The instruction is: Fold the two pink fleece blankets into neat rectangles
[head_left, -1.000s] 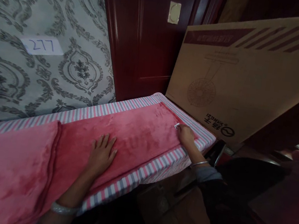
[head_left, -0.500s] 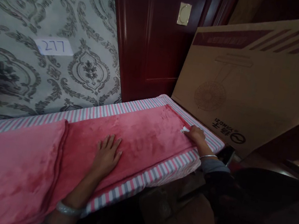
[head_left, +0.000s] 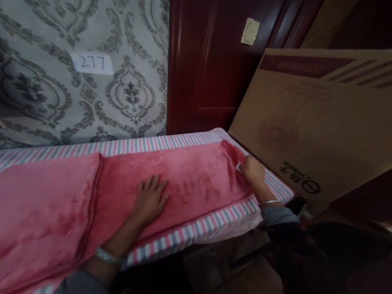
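Observation:
A plush pink blanket [head_left: 195, 176] lies partly folded along a narrow surface covered with a striped sheet [head_left: 174, 242]. Flat on the blanket's middle rests my left hand [head_left: 150, 199], its fingers spread. My right hand [head_left: 252, 172] is closed on the blanket's far right edge, which is slightly lifted and creased there. A small white tag [head_left: 239, 166] shows beside the right fingers. On the left, a thicker folded part of the blanket [head_left: 31, 211] ends in a layered edge near my left forearm.
Patterned wallpaper [head_left: 101, 15] with a paper marked 277 [head_left: 92, 63] borders the far side. Beside it stands a dark red door panel [head_left: 216, 61] with a square plate [head_left: 250, 32]. A large cardboard box [head_left: 352, 111] leans at the right end.
My right hand has turned over and raised the blanket's right edge a little, creasing it. My left hand stays flat on the blanket. The view has shifted slightly.

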Motion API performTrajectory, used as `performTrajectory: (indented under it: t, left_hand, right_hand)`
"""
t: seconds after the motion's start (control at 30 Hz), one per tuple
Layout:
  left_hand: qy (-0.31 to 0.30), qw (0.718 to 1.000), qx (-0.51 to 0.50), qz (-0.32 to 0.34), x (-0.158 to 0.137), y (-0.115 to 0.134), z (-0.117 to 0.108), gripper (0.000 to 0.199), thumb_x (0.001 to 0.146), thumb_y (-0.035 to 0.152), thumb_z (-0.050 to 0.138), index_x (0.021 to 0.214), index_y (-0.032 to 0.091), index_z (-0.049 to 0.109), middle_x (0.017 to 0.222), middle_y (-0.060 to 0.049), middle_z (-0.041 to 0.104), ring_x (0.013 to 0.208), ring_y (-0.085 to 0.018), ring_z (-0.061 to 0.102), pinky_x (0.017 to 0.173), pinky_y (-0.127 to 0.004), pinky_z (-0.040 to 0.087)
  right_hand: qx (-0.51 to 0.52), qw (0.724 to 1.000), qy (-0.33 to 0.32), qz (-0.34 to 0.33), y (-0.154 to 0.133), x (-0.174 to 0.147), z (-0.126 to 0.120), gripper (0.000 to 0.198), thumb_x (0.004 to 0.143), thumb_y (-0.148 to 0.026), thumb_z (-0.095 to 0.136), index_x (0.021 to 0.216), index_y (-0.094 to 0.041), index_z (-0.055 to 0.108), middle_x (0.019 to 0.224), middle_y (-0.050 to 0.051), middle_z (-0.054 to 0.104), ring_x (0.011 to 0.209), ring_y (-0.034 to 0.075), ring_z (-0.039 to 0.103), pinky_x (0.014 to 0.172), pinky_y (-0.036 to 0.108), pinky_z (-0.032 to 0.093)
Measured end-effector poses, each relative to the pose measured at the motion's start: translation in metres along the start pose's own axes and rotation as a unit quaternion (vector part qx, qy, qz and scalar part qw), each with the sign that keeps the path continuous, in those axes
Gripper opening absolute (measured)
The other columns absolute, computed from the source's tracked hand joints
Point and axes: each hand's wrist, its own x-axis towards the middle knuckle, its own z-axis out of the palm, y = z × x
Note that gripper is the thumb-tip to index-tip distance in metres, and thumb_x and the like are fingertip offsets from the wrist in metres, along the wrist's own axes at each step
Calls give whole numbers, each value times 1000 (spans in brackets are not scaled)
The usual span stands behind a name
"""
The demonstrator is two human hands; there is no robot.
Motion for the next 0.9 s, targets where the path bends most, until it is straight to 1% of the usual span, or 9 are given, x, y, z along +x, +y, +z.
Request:
performTrajectory:
  t: [0.1,0.17,0.3,0.43,0.57,0.63,0.7,0.8,0.9]
  left_hand:
    - [1,1000,0,1,-2,1,0,54,98,37,44,149,20,51,160,-16,40,149,-36,33,119,-60,26]
    - [-4,1000,0,1,-3,2,-1,54,98,38,44,149,20,49,161,-16,39,150,-36,32,119,-59,25]
    - [-13,1000,-15,-1,-5,2,-4,53,99,39,43,149,21,50,161,-15,38,150,-35,31,120,-58,24]
    - [-10,999,-45,1,-8,3,-5,52,98,38,45,147,20,51,162,-16,38,150,-35,31,120,-58,22]
    - [-15,991,-130,-21,-9,2,-6,51,93,34,55,143,23,55,162,-13,37,152,-33,28,123,-56,15]
    - [-24,964,-259,-62,-5,2,-8,50,85,26,66,135,21,62,161,-13,39,152,-33,26,125,-53,10]
    - [-28,908,-404,-111,6,1,-12,48,76,18,73,123,20,68,155,-13,48,151,-34,28,125,-52,11]
    - [-31,835,-528,-151,32,-1,-16,39,77,16,71,116,18,70,138,-12,64,138,-32,47,120,-48,30]
    - [-35,773,-607,-179,64,-6,-15,39,83,21,66,122,15,65,121,-12,71,112,-26,65,102,-42,50]
  right_hand:
    - [-28,996,40,-78,-44,-34,-17,37,102,-24,42,132,-8,57,113,24,70,104,30,69,84,35,50]
    - [-51,988,23,-146,-76,-67,-18,41,102,-17,36,139,-9,51,110,23,71,99,30,71,82,37,52]
    - [-65,961,-42,-265,-123,-137,12,45,101,-13,38,145,-13,47,103,17,73,91,28,72,77,37,55]
    - [-61,945,-51,-316,-136,-169,44,40,103,-14,36,140,-13,51,109,18,72,101,24,71,80,32,54]
    - [-68,947,-57,-310,-132,-168,43,38,102,-14,33,135,-13,53,109,17,71,102,25,70,78,31,53]
    - [-68,947,-57,-309,-130,-167,37,36,101,-14,35,131,-14,54,110,17,71,102,25,70,77,31,52]
    - [-67,946,-55,-311,-129,-169,34,33,101,-16,38,127,-15,56,111,16,70,100,25,70,76,31,51]
    - [-64,945,-46,-316,-128,-175,34,30,99,-15,39,122,-15,59,111,16,69,97,25,69,73,30,49]
    - [-49,943,-27,-327,-124,-181,35,30,95,-12,43,118,-16,62,110,16,69,99,25,67,74,30,47]
